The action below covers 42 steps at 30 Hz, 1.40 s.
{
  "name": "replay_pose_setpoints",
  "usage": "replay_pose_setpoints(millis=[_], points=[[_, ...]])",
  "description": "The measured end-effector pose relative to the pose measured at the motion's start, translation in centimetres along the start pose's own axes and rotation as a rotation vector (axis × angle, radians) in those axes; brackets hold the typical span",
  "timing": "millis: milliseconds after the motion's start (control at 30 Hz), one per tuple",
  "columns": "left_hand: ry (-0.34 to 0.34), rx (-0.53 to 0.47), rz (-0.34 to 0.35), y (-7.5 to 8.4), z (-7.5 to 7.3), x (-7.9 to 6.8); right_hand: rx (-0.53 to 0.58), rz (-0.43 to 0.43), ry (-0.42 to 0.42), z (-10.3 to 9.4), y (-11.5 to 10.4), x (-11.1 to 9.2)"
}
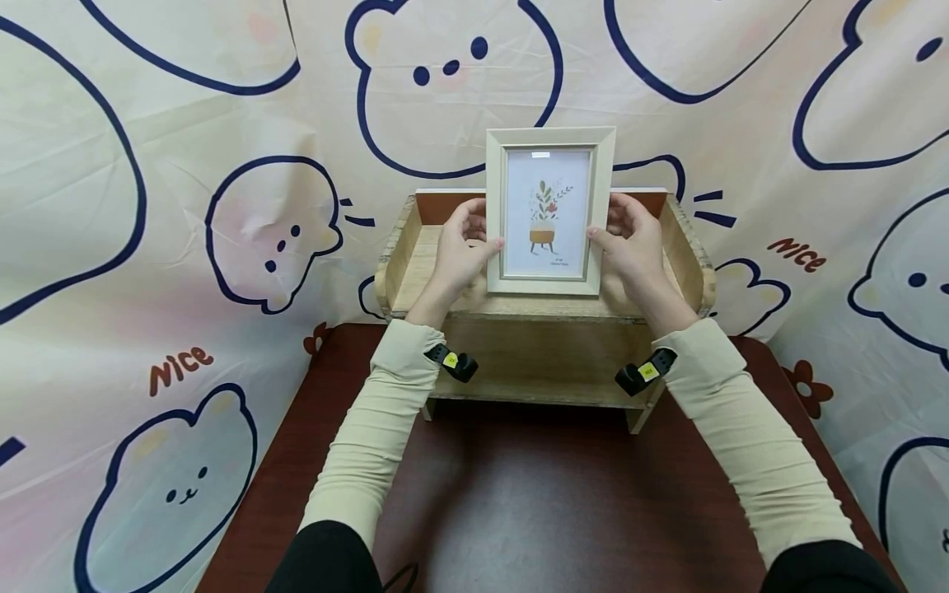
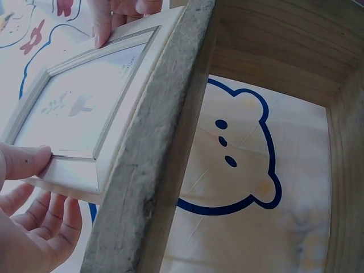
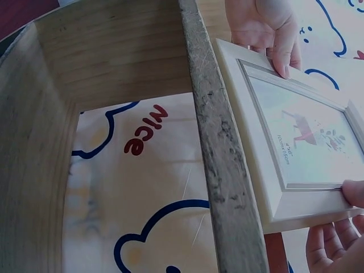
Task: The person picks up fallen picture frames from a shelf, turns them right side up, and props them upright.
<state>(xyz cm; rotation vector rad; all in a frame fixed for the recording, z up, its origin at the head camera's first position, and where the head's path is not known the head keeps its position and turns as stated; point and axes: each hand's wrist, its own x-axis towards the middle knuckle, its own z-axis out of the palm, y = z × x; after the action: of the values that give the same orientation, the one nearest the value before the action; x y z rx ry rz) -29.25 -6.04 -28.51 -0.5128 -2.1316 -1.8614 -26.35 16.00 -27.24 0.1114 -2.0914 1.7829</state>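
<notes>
A cream picture frame (image 1: 550, 284) with a potted-plant print stands nearly upright over the top board of a small wooden shelf (image 1: 541, 354). My left hand (image 1: 463, 251) grips its left side, thumb on the front and fingers behind. On the opposite side my right hand (image 1: 633, 247) holds it the same way, its thumb at the inner edge. In the left wrist view the bottom of the picture frame (image 2: 128, 128) lies close along the shelf's front edge (image 2: 153, 142). The right wrist view shows both thumbs pressing the front of the picture frame (image 3: 267, 196).
The wooden shelf has raised side panels (image 1: 685, 247) and a lower board, and stands at the back of a dark red-brown table (image 1: 534, 502). Behind it hangs a cloth (image 1: 296, 115) printed with cartoon bears. Black wrist cameras (image 1: 643, 375) are strapped over the sleeves.
</notes>
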Motion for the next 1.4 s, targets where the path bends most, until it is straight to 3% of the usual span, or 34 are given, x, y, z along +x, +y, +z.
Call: replay_pose_setpoints(millis=[333, 933, 1200, 1400], points=[[0.007, -0.02, 0.049, 0.1, 0.0, -0.2, 0.003, -0.029, 0.024, 0.1, -0.1, 0.0], [0.025, -0.007, 0.072, 0.4, 0.0, -0.6, 0.016, -0.072, 0.034, 0.1, 0.0, -0.2], [0.027, -0.005, 0.076, 3.1, -0.1, -2.0, 0.023, -0.092, 0.044, 0.1, -0.1, -0.4], [0.044, -0.017, 0.088, 2.6, -0.3, -1.6, 0.055, -0.111, 0.054, 0.1, 0.0, -0.4]])
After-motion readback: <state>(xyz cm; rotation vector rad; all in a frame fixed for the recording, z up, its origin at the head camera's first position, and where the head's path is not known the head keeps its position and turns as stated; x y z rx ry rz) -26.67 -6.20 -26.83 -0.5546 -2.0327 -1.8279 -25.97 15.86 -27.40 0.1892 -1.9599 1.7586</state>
